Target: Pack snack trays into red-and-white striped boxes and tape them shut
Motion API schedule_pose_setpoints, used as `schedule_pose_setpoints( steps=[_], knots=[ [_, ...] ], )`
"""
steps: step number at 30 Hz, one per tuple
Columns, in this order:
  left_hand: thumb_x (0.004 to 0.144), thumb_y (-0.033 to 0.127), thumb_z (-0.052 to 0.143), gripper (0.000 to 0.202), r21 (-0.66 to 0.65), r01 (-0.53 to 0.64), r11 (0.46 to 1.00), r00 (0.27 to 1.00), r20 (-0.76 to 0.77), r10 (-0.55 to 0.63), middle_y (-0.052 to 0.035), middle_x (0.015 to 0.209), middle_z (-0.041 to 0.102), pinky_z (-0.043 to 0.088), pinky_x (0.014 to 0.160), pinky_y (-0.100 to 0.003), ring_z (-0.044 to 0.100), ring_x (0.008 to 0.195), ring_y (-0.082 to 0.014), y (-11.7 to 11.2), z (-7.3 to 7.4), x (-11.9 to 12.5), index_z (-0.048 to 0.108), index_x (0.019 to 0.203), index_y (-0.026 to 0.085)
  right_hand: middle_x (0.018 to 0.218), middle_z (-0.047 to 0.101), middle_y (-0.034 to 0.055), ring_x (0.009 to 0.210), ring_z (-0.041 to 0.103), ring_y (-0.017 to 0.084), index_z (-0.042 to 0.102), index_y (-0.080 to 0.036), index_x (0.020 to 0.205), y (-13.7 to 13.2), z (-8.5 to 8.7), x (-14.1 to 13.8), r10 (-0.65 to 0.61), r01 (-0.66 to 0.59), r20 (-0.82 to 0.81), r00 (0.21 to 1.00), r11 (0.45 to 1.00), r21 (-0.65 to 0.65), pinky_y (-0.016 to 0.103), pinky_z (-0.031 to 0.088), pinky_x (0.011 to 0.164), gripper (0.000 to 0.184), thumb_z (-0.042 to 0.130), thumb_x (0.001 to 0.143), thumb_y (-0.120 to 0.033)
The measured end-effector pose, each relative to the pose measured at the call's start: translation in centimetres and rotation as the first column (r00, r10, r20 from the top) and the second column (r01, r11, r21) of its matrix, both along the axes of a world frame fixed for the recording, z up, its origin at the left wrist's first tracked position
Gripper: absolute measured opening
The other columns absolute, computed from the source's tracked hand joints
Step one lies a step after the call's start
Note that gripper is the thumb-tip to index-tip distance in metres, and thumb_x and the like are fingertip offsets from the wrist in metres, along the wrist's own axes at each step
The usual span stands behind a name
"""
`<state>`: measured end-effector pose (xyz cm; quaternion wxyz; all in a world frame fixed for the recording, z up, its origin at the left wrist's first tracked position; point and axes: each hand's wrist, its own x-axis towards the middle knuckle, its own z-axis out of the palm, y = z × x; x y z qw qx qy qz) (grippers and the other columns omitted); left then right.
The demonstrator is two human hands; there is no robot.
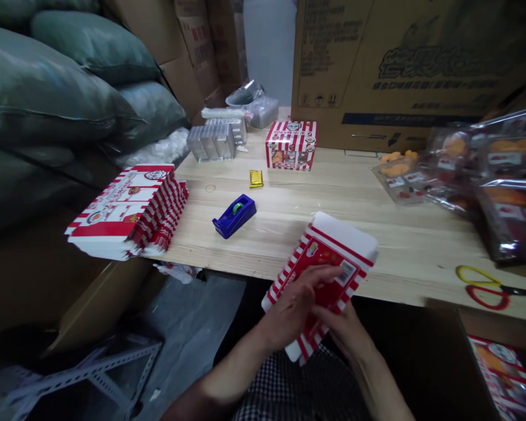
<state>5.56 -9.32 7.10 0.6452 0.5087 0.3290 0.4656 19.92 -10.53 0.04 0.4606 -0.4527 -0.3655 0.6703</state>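
A folded-flat red-and-white striped carton (328, 257) is tilted over the table's front edge in front of me. My left hand (296, 301) lies across its printed face, fingers stretched toward the barcode. My right hand (344, 324) grips the carton's lower right edge, its thumb on the face and the other fingers hidden beneath. Beyond the carton are a blue tape dispenser (235, 216) with green tape and a small gold packet (256, 179). A made-up striped box (291, 146) stands farther back. To the left is a stack of flat cartons (127, 210).
Clear plastic trays (213, 140) stand at the back left. Bagged food-shaped items (504, 169) are heaped on the right, near scissors (493, 289) with yellow and red handles. Large cardboard boxes (403, 76) line the back; stuffed sacks (44, 93) fill the left. Another striped box (504, 374) sits low right.
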Motion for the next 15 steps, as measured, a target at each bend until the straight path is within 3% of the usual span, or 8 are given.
schedule_pose_setpoints(
  steps=[2,4,5,6,8,10,15],
  knots=[
    [0.095,0.053,0.057,0.041,-0.016,-0.175,0.984,0.984,-0.03,0.175,-0.0105,0.12,0.072,0.045,0.109,-0.046,0.064,0.119,-0.0287,1.0,-0.5,-1.1,0.073,0.12,0.025,0.118,0.076,0.0077,0.113,0.07,0.037,0.069,-0.027,0.121,0.9,0.0,1.3,-0.073,0.066,-0.068,0.995,0.993,-0.097,0.058,0.056,0.099,0.052,0.085,0.073,-0.035],
    [0.089,0.036,0.072,0.027,0.058,-0.454,0.889,0.883,-0.1,0.458,-0.0078,0.122,0.072,0.045,0.11,-0.043,0.064,0.119,-0.0256,2.3,-1.3,-2.6,0.075,0.113,0.026,0.115,0.078,0.0073,0.11,0.072,0.037,0.071,-0.026,0.116,1.6,0.4,2.2,-0.09,0.077,-0.082,0.992,0.985,-0.154,0.058,0.057,0.096,0.049,0.087,0.07,-0.033],
    [0.085,0.032,0.076,0.031,0.086,-0.51,0.856,0.847,-0.123,0.517,-0.0077,0.127,0.069,0.044,0.112,-0.043,0.062,0.123,-0.0256,2.9,-1.7,-3.4,0.075,0.115,0.026,0.115,0.078,0.0074,0.108,0.073,0.037,0.072,-0.026,0.115,1.7,0.7,2.4,-0.067,0.051,-0.088,0.994,0.984,-0.171,0.058,0.057,0.096,0.05,0.088,0.068,-0.032],
    [0.082,0.03,0.079,0.038,0.075,-0.503,0.861,0.852,-0.126,0.508,-0.0083,0.131,0.068,0.044,0.111,-0.044,0.061,0.124,-0.0261,3.4,-2.0,-4.0,0.073,0.119,0.025,0.114,0.079,0.0074,0.106,0.074,0.037,0.072,-0.026,0.114,1.8,0.9,2.5,-0.029,0.01,-0.098,0.995,0.983,-0.184,0.058,0.057,0.096,0.051,0.09,0.066,-0.03],
    [0.079,0.029,0.081,0.053,-0.04,-0.37,0.928,0.927,-0.074,0.366,-0.0095,0.129,0.07,0.048,0.108,-0.044,0.064,0.12,-0.0267,3.8,-2.5,-4.7,0.068,0.13,0.024,0.112,0.079,0.0071,0.104,0.075,0.035,0.073,-0.025,0.113,1.6,1.3,2.0,0.052,-0.076,-0.123,0.991,0.978,-0.195,0.057,0.057,0.097,0.053,0.092,0.063,-0.027],
    [0.081,0.029,0.079,0.056,-0.144,-0.26,0.955,0.965,-0.003,0.263,-0.009,0.124,0.073,0.051,0.104,-0.041,0.068,0.114,-0.0257,3.5,-2.7,-4.7,0.064,0.135,0.022,0.109,0.08,0.0064,0.102,0.076,0.033,0.073,-0.024,0.111,1.3,1.1,1.1,0.072,-0.098,-0.132,0.989,0.974,-0.204,0.054,0.057,0.098,0.052,0.093,0.062,-0.027],
    [0.09,0.034,0.071,0.048,-0.201,-0.204,0.958,0.979,-0.036,0.2,-0.0089,0.128,0.072,0.055,0.095,-0.034,0.07,0.111,-0.0252,1.3,-3.1,-4.6,0.064,0.136,0.021,0.1,0.081,0.0046,0.091,0.078,0.03,0.071,-0.024,0.105,0.1,-1.3,-0.9,-0.103,0.074,-0.106,0.989,0.967,-0.244,0.053,0.059,0.092,0.052,0.095,0.06,-0.032]
  ],
)
